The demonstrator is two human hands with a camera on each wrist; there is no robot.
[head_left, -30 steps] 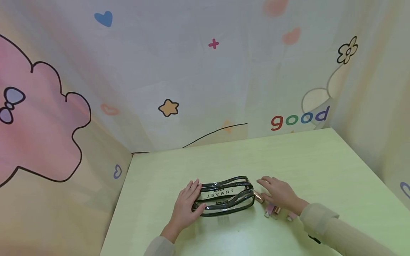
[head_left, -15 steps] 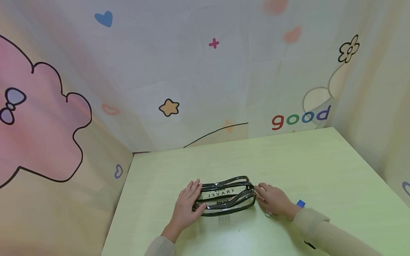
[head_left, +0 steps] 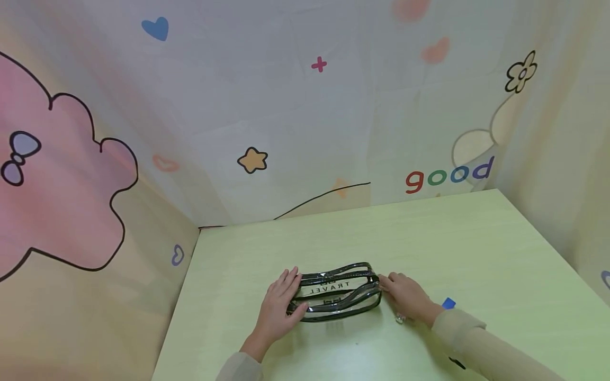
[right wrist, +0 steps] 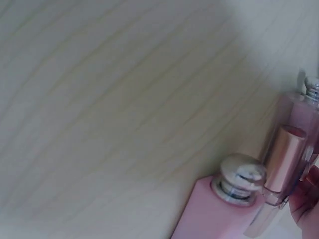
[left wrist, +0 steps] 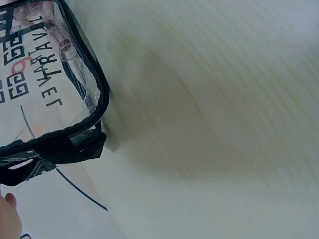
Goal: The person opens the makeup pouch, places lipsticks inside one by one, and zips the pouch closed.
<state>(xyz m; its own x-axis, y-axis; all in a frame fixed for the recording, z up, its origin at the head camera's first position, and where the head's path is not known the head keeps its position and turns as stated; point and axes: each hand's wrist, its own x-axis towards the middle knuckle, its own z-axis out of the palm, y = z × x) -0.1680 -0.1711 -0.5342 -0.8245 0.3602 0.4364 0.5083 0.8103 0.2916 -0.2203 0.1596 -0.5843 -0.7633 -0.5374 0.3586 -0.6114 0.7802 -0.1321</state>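
Cartoon-printed curtains [head_left: 286,111] rise behind a pale green table [head_left: 257,243], where a clear, black-trimmed TRAVEL bag [head_left: 333,290] lies at six o'clock in the head view. At the bag's nine o'clock the left hand [head_left: 278,302] rests on its end, fingers straight and close together with the thumb spread, while at three o'clock the right hand [head_left: 405,296] meets the opposite end, and I cannot tell whether its fingers hold anything. Its wrist view shows a silver-capped pink bottle [right wrist: 219,211] at five o'clock and a copper-coloured tube [right wrist: 283,159] near four o'clock, just beside the fingers.
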